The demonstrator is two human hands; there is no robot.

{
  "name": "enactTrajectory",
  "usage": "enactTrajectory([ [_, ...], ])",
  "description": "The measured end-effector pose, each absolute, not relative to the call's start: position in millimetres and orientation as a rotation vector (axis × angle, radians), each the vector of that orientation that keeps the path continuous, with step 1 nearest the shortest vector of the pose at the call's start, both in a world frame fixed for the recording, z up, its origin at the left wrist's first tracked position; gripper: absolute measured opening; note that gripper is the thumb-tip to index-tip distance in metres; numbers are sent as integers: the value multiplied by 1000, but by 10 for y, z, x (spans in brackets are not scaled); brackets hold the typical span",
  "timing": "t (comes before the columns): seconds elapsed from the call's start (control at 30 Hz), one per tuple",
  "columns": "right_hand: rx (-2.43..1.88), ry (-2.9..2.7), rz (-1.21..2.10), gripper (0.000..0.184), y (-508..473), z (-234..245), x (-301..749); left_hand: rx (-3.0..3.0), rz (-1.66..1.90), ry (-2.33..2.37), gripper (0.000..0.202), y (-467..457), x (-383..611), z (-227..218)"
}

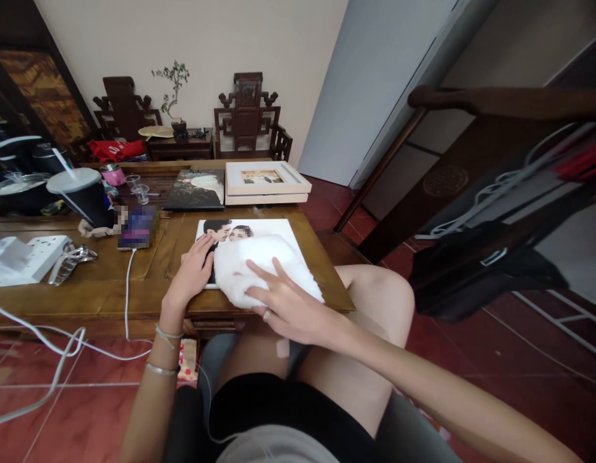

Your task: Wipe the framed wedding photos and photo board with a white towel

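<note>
A large photo print (273, 230) of two people lies flat near the front edge of the low wooden table (105, 283). My left hand (191, 273) rests on its left edge, fingers stretched out and pressing down. My right hand (283, 299) lies flat with spread fingers on a white cloth (252, 260) bunched over the print's lower half. A ring is on one right finger, and bracelets circle my left wrist.
Behind the print lie a dark photo album (195, 190) and a stack of white frames (266, 182). To the left are a phone (137, 227) on a white cable, a black lidded cup (80, 193), small plastic cups, a white power strip (30, 257). Carved chairs stand by the wall.
</note>
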State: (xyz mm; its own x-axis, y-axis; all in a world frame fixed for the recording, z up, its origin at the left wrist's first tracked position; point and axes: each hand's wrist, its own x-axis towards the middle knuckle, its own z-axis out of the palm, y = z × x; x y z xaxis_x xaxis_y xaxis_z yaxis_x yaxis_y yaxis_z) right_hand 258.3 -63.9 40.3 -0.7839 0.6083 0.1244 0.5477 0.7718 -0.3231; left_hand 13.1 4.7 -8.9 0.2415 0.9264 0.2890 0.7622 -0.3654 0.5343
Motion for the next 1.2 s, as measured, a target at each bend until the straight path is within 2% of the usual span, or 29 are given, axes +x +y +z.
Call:
enactTrajectory([
  [0.17, -864, -2687, 444, 31, -451, 385, 2645, 2233, 803, 1579, 52, 37, 139, -77],
  [0.37, -1149, -2577, 295, 34, 348, 342, 2493, 2245, 838, 1548, 51, 42, 119, -104],
  [0.5, -1311, -2515, 215, 39, 510, 348, 2261, 2190, 942, 1538, 50, 18, 148, -73],
  [0.67, -1016, -2677, 286, 37, 121, 386, 2091, 2030, 1273, 1498, 57, -67, 197, 41],
  [0.77, -779, -2768, 397, 33, -158, 434, 2190, 1994, 1347, 1505, 61, -91, 201, 75],
  [0.87, -672, -2781, 505, 30, -336, 475, 2418, 2056, 1288, 1525, 59, -79, 209, 63],
  [1.0, -791, -2671, 566, 20, -416, 458, 2770, 2185, 1055, 1527, 52, -44, 225, 19],
  [1.2, -1061, -2550, 412, 23, -176, 299, 3024, 2269, 874, 1585, 47, -16, 210, -17],
])
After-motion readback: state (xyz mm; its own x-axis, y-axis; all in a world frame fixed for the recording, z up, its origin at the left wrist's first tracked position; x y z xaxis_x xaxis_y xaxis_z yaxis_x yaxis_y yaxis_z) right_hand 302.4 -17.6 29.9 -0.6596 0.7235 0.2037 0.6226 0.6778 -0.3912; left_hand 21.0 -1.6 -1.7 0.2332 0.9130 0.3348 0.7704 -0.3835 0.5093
